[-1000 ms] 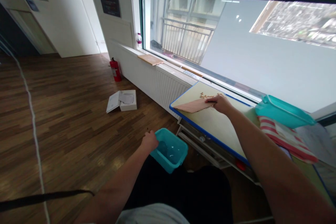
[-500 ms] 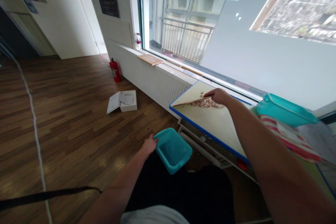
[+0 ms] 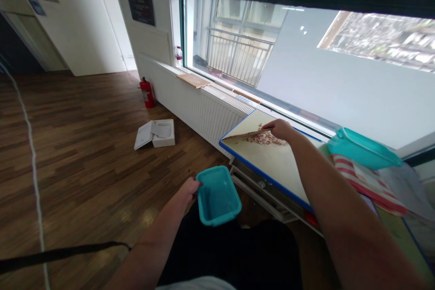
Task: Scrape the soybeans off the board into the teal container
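My right hand point(image 3: 279, 128) is closed on a thin brown card point(image 3: 245, 134), held on edge across the far end of a pale table with a blue rim point(image 3: 261, 173). A pile of small reddish-brown grains point(image 3: 267, 140) lies on the table right beside the card and my hand. Below the table edge, my left hand point(image 3: 188, 189) grips the rim of a small teal plastic tub point(image 3: 217, 195), held over my lap. The tub looks bare inside.
A second teal tub point(image 3: 363, 148) rests on a red-and-white striped cloth point(image 3: 369, 181) at the table's right. A white radiator point(image 3: 200, 104) runs under the window. On the wooden floor lie an open white box point(image 3: 154, 130) and a red fire extinguisher point(image 3: 146, 93).
The card went from lying flat on the table to standing on edge, and the grains now lie gathered beside it. The teal tub shifted slightly under the table edge.
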`<act>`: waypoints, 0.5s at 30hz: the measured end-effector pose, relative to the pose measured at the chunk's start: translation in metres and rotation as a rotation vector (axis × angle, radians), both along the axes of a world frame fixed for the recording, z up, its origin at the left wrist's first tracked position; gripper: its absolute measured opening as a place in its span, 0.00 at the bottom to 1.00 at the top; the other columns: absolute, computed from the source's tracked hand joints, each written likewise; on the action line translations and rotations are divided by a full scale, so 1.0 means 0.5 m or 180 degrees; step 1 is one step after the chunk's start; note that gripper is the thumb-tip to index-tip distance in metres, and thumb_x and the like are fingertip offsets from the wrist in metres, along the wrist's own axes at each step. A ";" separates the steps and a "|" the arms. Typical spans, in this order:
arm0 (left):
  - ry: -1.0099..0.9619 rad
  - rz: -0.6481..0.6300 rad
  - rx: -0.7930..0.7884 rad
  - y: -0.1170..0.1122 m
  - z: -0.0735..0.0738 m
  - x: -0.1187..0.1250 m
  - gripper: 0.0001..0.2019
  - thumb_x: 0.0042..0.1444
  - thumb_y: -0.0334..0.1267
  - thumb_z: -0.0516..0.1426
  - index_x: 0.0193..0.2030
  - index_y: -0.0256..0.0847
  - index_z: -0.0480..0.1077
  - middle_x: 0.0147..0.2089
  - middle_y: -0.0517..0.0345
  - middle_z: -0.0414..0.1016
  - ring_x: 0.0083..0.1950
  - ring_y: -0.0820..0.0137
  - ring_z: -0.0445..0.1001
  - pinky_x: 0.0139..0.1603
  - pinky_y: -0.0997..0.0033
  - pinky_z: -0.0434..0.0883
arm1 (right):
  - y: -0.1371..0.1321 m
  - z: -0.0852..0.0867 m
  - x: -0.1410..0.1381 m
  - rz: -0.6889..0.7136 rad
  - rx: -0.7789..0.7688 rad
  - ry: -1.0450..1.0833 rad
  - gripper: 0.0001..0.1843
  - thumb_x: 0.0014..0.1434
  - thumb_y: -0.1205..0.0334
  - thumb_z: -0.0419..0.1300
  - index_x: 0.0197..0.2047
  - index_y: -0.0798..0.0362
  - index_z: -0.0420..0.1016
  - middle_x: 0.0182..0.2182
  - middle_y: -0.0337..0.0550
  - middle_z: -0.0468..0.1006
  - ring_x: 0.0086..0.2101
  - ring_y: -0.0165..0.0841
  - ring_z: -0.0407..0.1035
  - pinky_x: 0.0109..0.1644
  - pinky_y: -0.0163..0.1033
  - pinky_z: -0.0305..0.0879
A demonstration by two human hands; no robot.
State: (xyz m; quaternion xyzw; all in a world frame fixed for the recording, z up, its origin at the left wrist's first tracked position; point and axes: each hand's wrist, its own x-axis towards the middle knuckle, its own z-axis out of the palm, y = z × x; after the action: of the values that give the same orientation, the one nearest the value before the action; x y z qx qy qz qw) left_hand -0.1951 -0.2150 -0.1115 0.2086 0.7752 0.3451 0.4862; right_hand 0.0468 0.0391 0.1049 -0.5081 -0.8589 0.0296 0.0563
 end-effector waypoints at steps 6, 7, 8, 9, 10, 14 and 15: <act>-0.0452 0.0753 0.0371 0.001 -0.005 0.014 0.08 0.48 0.28 0.55 0.37 0.38 0.65 0.27 0.56 0.69 0.29 0.69 0.72 0.25 0.73 0.68 | -0.006 0.003 -0.009 -0.0113 0.0095 -0.0087 0.24 0.44 0.71 0.51 0.41 0.43 0.79 0.28 0.37 0.80 0.24 0.28 0.66 0.33 0.35 0.58; -0.0500 0.0814 0.0419 0.000 -0.006 0.016 0.09 0.46 0.26 0.55 0.36 0.38 0.65 0.26 0.57 0.68 0.28 0.68 0.72 0.25 0.74 0.68 | -0.008 0.004 -0.009 -0.0100 0.0098 -0.0083 0.24 0.44 0.71 0.51 0.41 0.43 0.79 0.28 0.37 0.80 0.25 0.28 0.66 0.34 0.35 0.58; -0.0553 0.0860 0.0463 -0.003 -0.007 0.018 0.11 0.45 0.25 0.56 0.36 0.38 0.65 0.25 0.58 0.68 0.28 0.68 0.72 0.25 0.74 0.67 | -0.009 0.005 -0.010 -0.0088 0.0080 -0.0085 0.24 0.45 0.71 0.51 0.41 0.43 0.79 0.27 0.37 0.80 0.25 0.28 0.66 0.34 0.35 0.58; -0.0616 0.0892 0.0497 -0.005 -0.008 0.019 0.13 0.43 0.24 0.56 0.37 0.39 0.65 0.25 0.59 0.67 0.28 0.68 0.72 0.25 0.73 0.67 | -0.010 0.006 -0.011 -0.0089 0.0049 -0.0089 0.24 0.45 0.71 0.51 0.41 0.43 0.79 0.26 0.37 0.79 0.24 0.28 0.66 0.34 0.35 0.58; -0.0693 0.0911 0.0523 -0.008 -0.009 0.019 0.15 0.42 0.23 0.56 0.38 0.39 0.65 0.25 0.59 0.68 0.28 0.68 0.71 0.26 0.72 0.68 | -0.012 0.007 -0.011 -0.0100 0.0017 -0.0094 0.25 0.45 0.71 0.51 0.42 0.43 0.79 0.25 0.37 0.79 0.23 0.27 0.66 0.33 0.35 0.58; -0.1039 0.0999 0.0533 -0.018 -0.010 0.017 0.17 0.46 0.28 0.58 0.43 0.44 0.64 0.27 0.59 0.69 0.26 0.68 0.71 0.27 0.64 0.70 | -0.014 0.010 -0.013 -0.0146 0.0022 -0.0079 0.24 0.44 0.72 0.51 0.41 0.44 0.79 0.25 0.37 0.79 0.23 0.27 0.65 0.32 0.35 0.58; -0.1103 0.1050 0.0523 -0.020 -0.011 0.017 0.15 0.47 0.29 0.58 0.43 0.43 0.64 0.26 0.59 0.69 0.24 0.67 0.71 0.27 0.62 0.71 | -0.014 0.010 -0.013 -0.0140 0.0041 -0.0058 0.24 0.44 0.72 0.51 0.41 0.44 0.79 0.25 0.37 0.79 0.23 0.27 0.65 0.32 0.34 0.58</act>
State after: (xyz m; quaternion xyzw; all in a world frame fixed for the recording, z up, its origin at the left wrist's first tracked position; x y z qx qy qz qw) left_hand -0.1866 -0.2251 -0.1170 0.0559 0.6732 0.5121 0.5304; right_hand 0.0403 0.0322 0.1097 -0.5267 -0.8482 0.0182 0.0524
